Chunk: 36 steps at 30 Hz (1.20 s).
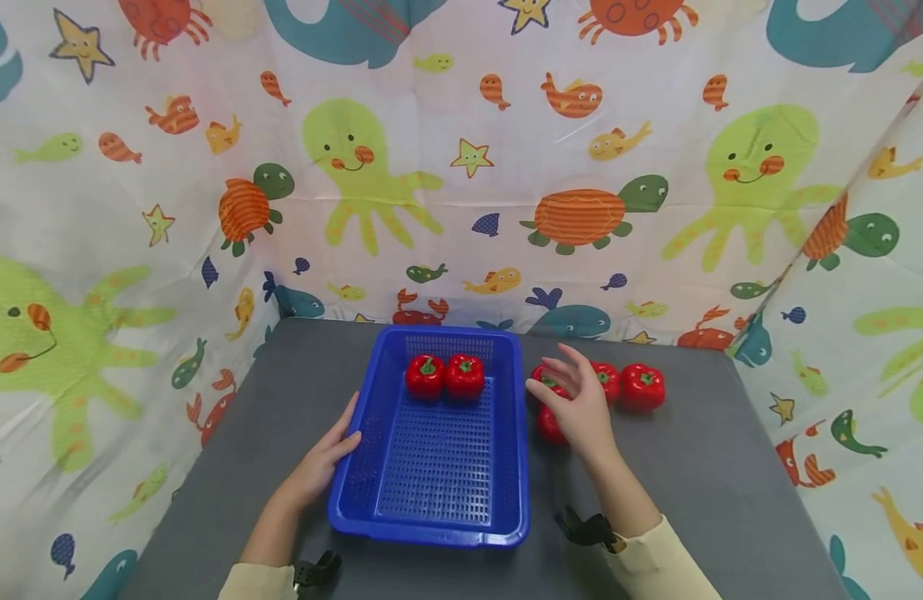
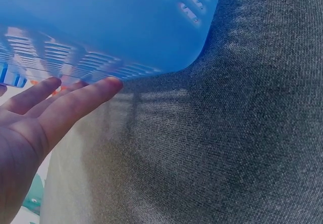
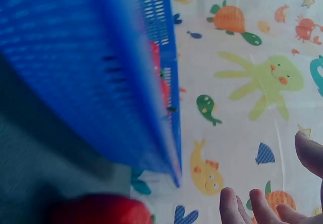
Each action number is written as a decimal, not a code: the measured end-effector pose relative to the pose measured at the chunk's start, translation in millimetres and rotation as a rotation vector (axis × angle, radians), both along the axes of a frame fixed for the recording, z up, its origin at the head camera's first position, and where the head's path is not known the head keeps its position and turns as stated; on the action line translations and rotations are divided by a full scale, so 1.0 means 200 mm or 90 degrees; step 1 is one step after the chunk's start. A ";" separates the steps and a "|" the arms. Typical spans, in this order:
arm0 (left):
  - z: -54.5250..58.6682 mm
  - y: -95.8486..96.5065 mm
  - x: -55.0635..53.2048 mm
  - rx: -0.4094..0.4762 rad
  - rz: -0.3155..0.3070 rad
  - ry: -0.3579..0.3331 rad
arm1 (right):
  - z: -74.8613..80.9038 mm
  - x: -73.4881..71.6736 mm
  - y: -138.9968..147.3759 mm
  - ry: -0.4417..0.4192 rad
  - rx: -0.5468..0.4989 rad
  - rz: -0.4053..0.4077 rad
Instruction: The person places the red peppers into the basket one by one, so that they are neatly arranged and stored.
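Observation:
A blue plastic basket (image 1: 434, 467) stands on the grey table, with two red bell peppers (image 1: 425, 377) side by side near its far end. My left hand (image 1: 318, 467) rests against the basket's left side, its fingers (image 2: 75, 103) extended along the outer wall in the left wrist view. To the right of the basket, my right hand (image 1: 577, 408) hovers over a group of several red bell peppers (image 1: 642, 387), fingers parted and nothing between them. It partly hides the nearer ones. One red pepper (image 3: 101, 210) shows blurred at the bottom of the right wrist view.
A white curtain (image 1: 446, 183) printed with sea animals hangs behind the table (image 1: 694, 483) and along both sides. The basket's raised right rim (image 1: 523, 433) lies between its inside and the loose peppers.

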<state>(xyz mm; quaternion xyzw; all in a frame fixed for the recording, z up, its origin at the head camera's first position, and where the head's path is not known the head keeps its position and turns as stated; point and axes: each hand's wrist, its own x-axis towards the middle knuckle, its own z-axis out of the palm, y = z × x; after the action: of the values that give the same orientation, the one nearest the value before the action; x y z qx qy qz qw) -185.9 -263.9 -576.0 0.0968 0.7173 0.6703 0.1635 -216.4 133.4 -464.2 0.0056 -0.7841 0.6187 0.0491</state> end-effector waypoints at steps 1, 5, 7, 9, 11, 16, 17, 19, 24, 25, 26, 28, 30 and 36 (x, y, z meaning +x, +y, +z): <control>0.00 0.00 0.00 -0.005 0.005 -0.002 | 0.01 0.02 0.01 0.008 0.004 -0.004; 0.00 0.00 0.00 -0.006 0.010 -0.003 | 0.02 0.07 0.06 0.031 0.020 -0.028; 0.00 0.00 -0.01 0.000 0.003 0.002 | -0.04 0.06 0.09 0.047 0.040 -0.044; 0.00 0.00 -0.01 0.004 -0.004 0.007 | -0.11 0.05 0.13 0.061 0.064 -0.054; 0.00 0.00 -0.01 0.005 -0.007 0.009 | -0.18 0.04 0.16 0.078 0.089 -0.056; -0.01 -0.01 -0.01 0.005 -0.013 0.012 | -0.33 0.04 0.22 0.083 0.123 -0.053; -0.01 -0.01 -0.01 0.005 -0.012 0.012 | -0.35 0.04 0.23 0.081 0.131 -0.055; -0.01 -0.01 -0.01 0.000 -0.014 0.015 | -0.40 0.05 0.24 0.073 0.137 -0.057; -0.01 -0.01 -0.02 -0.001 -0.027 0.028 | -0.49 0.04 0.27 0.038 0.143 -0.037; 0.00 -0.02 -0.02 0.003 -0.029 0.028 | -0.50 0.04 0.27 0.027 0.140 -0.028; 0.00 -0.02 -0.01 0.006 -0.031 0.027 | -0.52 0.04 0.28 0.014 0.139 -0.021; 0.00 -0.02 -0.01 0.013 -0.034 0.027 | -0.54 0.03 0.28 -0.015 0.139 -0.004; 0.00 -0.02 -0.01 0.014 -0.031 0.021 | -0.56 0.03 0.29 -0.040 0.143 0.008; 0.00 -0.01 0.00 0.011 -0.026 0.008 | -0.61 0.04 0.29 -0.066 0.167 -0.002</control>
<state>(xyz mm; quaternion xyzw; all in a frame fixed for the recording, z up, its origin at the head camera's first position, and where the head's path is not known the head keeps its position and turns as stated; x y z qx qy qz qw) -186.4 -266.8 -576.2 0.1167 0.7102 0.6726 0.1717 -209.2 191.5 -587.0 -0.0213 -0.8597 0.5103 0.0080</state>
